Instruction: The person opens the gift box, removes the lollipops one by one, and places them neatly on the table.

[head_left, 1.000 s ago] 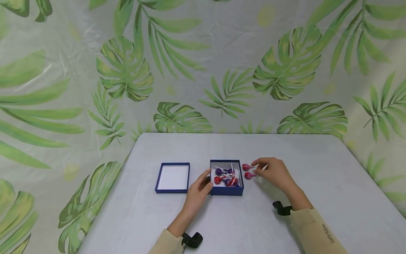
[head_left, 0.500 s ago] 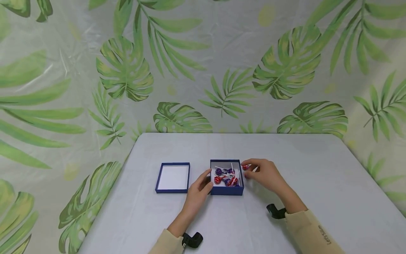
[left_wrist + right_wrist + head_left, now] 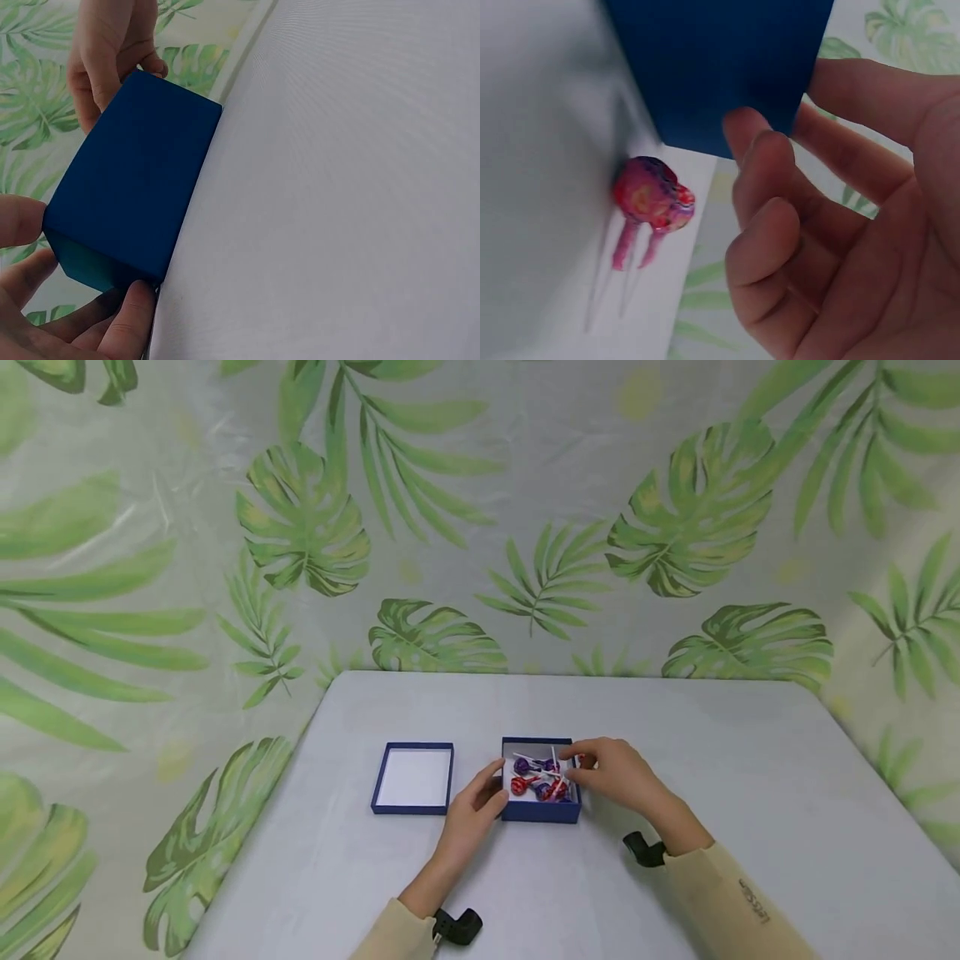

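A blue box (image 3: 542,811) with a white inside holds several lollipops (image 3: 522,766) in purple and red wrappers. My left hand (image 3: 471,814) rests against the box's left side; in the left wrist view its fingertips (image 3: 133,319) touch the corner and lower edge. Over the right rim reaches my right hand (image 3: 615,772), thumb and forefinger apart near the lollipop sticks. The right wrist view has those tips partly hidden behind the box wall, with the other fingers (image 3: 761,240) loosely curled outside. Two red-pink lollipops (image 3: 649,193) lie beside the box there.
Left of the box lies its blue-rimmed lid (image 3: 412,779), white inside facing up. Both stand on a white-covered table (image 3: 555,885). Behind hangs a leaf-patterned curtain (image 3: 570,460). A black wrist device (image 3: 459,927) sits on each forearm.
My right hand has moved left, from the two lollipops beside the box to over its right rim. The left hand keeps its place at the box. The head view has shifted slightly.
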A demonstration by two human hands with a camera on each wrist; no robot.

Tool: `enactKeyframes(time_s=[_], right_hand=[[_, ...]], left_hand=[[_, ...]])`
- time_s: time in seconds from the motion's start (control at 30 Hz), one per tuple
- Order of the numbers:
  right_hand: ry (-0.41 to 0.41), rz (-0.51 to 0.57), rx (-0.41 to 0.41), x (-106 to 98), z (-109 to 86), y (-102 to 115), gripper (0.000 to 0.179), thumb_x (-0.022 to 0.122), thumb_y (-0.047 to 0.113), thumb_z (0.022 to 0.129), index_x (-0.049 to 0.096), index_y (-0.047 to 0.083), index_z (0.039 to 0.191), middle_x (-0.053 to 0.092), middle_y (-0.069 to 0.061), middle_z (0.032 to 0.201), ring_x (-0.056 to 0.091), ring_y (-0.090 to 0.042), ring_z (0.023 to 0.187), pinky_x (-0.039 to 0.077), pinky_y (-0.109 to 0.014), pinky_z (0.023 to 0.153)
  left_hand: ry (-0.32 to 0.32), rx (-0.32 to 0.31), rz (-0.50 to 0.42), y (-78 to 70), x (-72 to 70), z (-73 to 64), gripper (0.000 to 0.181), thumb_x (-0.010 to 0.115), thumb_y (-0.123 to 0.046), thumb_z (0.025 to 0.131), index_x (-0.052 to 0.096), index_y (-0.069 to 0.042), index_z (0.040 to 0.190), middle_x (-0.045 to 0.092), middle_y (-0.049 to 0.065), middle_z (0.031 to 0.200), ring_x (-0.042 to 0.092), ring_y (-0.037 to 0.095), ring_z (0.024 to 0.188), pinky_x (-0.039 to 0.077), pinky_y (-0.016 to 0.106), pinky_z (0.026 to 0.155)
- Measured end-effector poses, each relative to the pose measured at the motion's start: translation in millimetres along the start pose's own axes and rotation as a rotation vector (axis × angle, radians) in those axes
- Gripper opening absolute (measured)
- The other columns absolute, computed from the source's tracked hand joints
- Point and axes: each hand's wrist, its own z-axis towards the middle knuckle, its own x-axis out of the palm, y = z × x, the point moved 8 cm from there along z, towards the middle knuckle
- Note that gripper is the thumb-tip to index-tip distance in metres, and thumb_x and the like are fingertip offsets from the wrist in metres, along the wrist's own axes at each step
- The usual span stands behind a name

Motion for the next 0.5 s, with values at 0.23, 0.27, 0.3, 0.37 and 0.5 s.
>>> enactKeyframes(time_s=[0.23, 0.27, 0.3, 0.37, 0.5], right_hand=[[0.044, -0.117, 0.033, 1.5, 8.1, 8.0, 0.021, 0.073, 0.023, 0.090, 0.077, 0.015, 0.109, 0.054, 0.000, 0.071, 0.046, -0.015, 0.060, 0.034, -0.030, 0.051], [0.048, -0.132, 0.034, 2.0, 9.2, 8.9, 0.020, 0.072, 0.023, 0.091, 0.078, 0.015, 0.108, 0.054, 0.000, 0.071, 0.046, -0.015, 0.060, 0.034, -0.030, 0.050], [0.054, -0.144, 0.033, 2.5, 10.1, 9.9, 0.019, 0.072, 0.023, 0.091, 0.078, 0.015, 0.107, 0.055, 0.000, 0.071, 0.046, -0.016, 0.060, 0.035, -0.030, 0.050], [0.062, -0.165, 0.033, 3.4, 11.1, 11.3, 0.016, 0.072, 0.022, 0.091, 0.078, 0.015, 0.104, 0.056, 0.001, 0.072, 0.048, -0.016, 0.061, 0.037, -0.031, 0.050], [0.075, -0.185, 0.047, 5.6, 12.8, 10.6, 0.014, 0.071, 0.021, 0.092, 0.078, 0.015, 0.102, 0.059, 0.002, 0.075, 0.050, -0.016, 0.063, 0.041, -0.031, 0.052]], left_hand=[[0.000, 0.011, 0.010, 0.4, -1.0, -0.5, 0.048, 0.060, -0.020, 0.102, 0.051, -0.021, 0.150, 0.056, 0.014, 0.143, 0.054, 0.028, 0.130, 0.049, 0.039, 0.102], [0.001, 0.008, 0.009, 0.5, -1.4, -0.6, 0.048, 0.060, -0.021, 0.102, 0.051, -0.022, 0.150, 0.056, 0.012, 0.144, 0.054, 0.027, 0.131, 0.048, 0.038, 0.103], [0.001, 0.007, 0.008, 0.6, -1.6, -0.6, 0.048, 0.060, -0.022, 0.102, 0.051, -0.022, 0.150, 0.056, 0.012, 0.144, 0.054, 0.027, 0.131, 0.048, 0.038, 0.103], [0.001, 0.005, 0.008, 0.6, -1.9, -0.8, 0.048, 0.060, -0.022, 0.102, 0.051, -0.022, 0.149, 0.056, 0.012, 0.144, 0.054, 0.027, 0.131, 0.048, 0.039, 0.103], [-0.001, -0.010, 0.009, 1.4, -1.6, -0.7, 0.048, 0.061, -0.023, 0.102, 0.051, -0.024, 0.149, 0.056, 0.011, 0.144, 0.055, 0.026, 0.130, 0.049, 0.039, 0.102]])
